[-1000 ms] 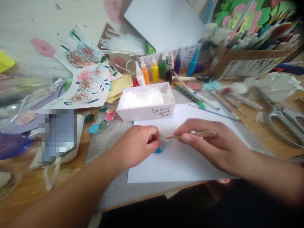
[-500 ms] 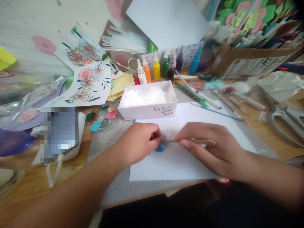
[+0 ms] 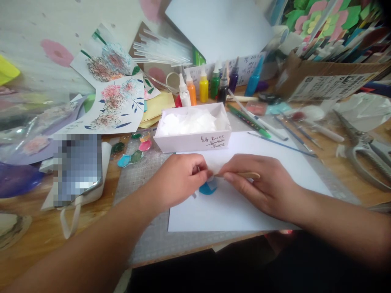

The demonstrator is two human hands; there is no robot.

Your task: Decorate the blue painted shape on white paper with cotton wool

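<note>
My left hand (image 3: 177, 181) is closed in a pinch on a small pale scrap of thin paper just above a blue blob (image 3: 208, 188) on the white sheet (image 3: 244, 203). My right hand (image 3: 259, 185) grips a thin wooden stick (image 3: 244, 175), whose tip meets the pinched scrap beside my left fingertips. Both hands rest on the sheet, in front of a white box (image 3: 193, 136) filled with white tissue pieces.
A row of small paint bottles (image 3: 203, 87) stands behind the box. Pens and brushes (image 3: 259, 124) lie to the right, with big scissors (image 3: 366, 152) farther right. Flower paintings (image 3: 117, 103), a colour palette (image 3: 134, 150) and a blurred phone (image 3: 76, 167) lie left.
My right hand has slid left along the stick, nearer my left hand. The stick tip and pinched scrap have moved slightly over the blue blob. The view shifted a little.
</note>
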